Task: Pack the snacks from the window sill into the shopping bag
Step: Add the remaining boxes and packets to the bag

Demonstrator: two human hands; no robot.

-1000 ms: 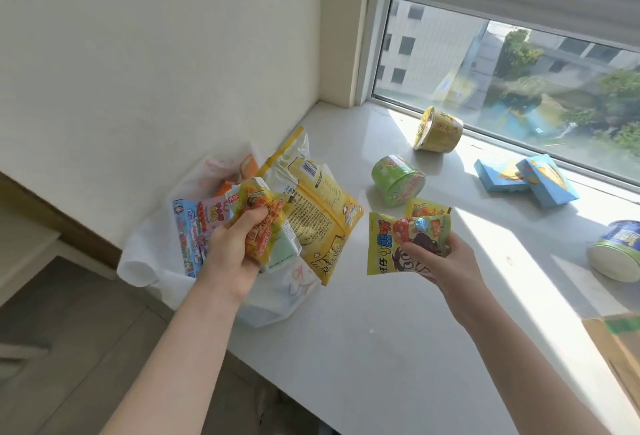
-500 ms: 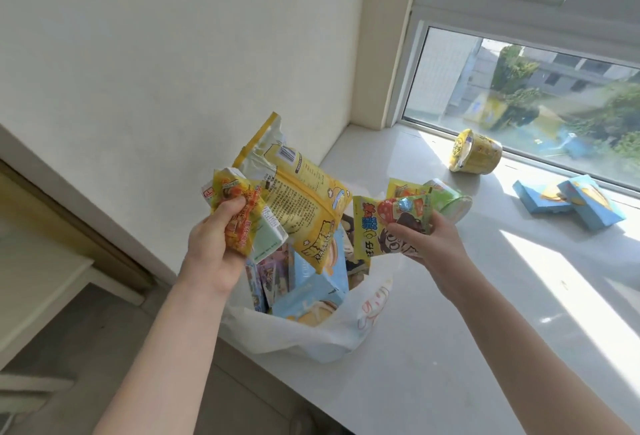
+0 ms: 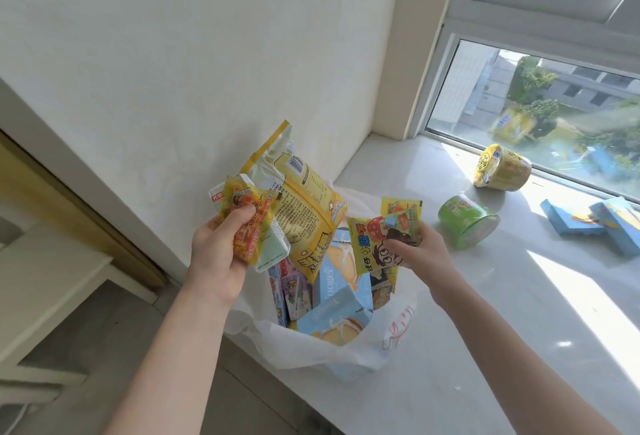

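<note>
As hands hang over bag | left hand grips packets | right hand pinches sachets

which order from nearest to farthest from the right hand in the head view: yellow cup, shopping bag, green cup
From the right hand:
1. Shopping bag, just below the hand.
2. Green cup, on its side on the sill, to the hand's right.
3. Yellow cup, on its side farther back by the window.

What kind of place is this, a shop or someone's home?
Probably a room in a home, some floors up: a wide pale window sill under a window looking down on buildings and trees, a plain white wall, and snack packets held over a white shopping bag.
</note>
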